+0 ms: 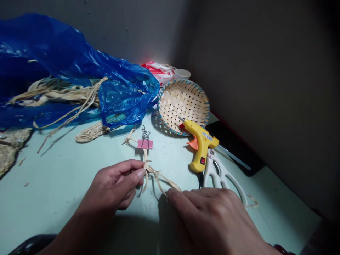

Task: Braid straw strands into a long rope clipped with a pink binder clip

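Note:
My left hand (pixel 118 184) pinches thin dried straw strands (pixel 155 175) between thumb and fingers, low in the middle of the pale green table (pixel 53 177). My right hand (pixel 215 216) grips the other end of the same strands with closed fingers, just to the right. A pink binder clip (pixel 145 143) clamps the far end of the strand bundle, a little beyond my hands.
A yellow glue gun (pixel 200 145) and white-handled shears (pixel 220 173) lie right of my hands. Behind them sits a woven basket (pixel 183 106). A blue plastic bag (pixel 79 78) with dried straw (pixel 61 95) fills the left back. A coiled straw piece (pixel 91 132) lies near it.

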Demonstrator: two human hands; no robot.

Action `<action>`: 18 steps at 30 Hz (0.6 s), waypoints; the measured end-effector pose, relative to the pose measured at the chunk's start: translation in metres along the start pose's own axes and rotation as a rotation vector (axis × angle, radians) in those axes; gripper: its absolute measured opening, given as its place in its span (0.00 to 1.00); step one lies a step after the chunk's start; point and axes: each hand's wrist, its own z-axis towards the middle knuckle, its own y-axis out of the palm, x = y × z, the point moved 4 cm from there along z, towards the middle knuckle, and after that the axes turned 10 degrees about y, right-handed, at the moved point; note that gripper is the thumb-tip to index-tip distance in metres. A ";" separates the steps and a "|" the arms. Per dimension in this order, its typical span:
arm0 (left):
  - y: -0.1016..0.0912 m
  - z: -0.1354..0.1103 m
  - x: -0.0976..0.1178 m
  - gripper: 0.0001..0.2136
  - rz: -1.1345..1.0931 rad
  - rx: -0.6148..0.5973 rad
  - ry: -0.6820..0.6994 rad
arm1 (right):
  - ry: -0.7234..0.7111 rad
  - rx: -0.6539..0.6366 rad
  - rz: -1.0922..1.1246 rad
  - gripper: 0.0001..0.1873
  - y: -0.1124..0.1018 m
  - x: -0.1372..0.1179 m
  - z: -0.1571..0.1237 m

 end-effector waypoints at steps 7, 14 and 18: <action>0.001 -0.003 0.001 0.20 0.033 0.009 -0.016 | -0.033 0.123 -0.014 0.11 0.004 -0.009 0.007; 0.003 -0.005 0.003 0.22 0.029 0.021 -0.048 | -0.154 0.271 -0.135 0.16 0.001 -0.009 -0.006; 0.003 -0.004 0.004 0.23 0.048 -0.025 -0.052 | -0.092 0.446 -0.142 0.16 0.013 -0.013 -0.008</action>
